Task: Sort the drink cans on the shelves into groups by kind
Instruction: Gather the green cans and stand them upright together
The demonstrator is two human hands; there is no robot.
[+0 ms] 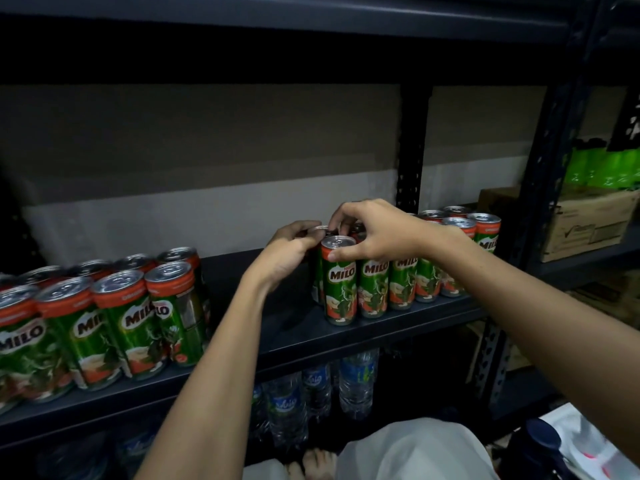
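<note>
Step in hand, as judged: Milo cans are being packed into the right-hand group on the shelf (277, 327).

The right-hand Milo group (408, 271) stands toward the shelf's right end, near the front edge and running back in rows. A second Milo group (104, 317) stands at the left end of the same shelf, well apart, with bare shelf between them.

Left hand (294, 249): fingers curled round the top of a rear can (320, 230), mostly hidden behind the front row; only its rim is seen. Taken as gripped.

Right hand (374, 233): thumb pressed against the upper side of the front-left Milo can (339, 282), fingertips curled down onto can tops just behind it. Whether that can is truly pinched or only steadied cannot be told for certain; a grip is the likelier reading.

Next move, as judged: the rear can is to be seated upright and flush with its neighbours, without the front can being tipped off the front edge. Both groups read Milo; any difference in kind cannot be made out.

Water bottles (318, 389) are seen on the shelf below.
</note>
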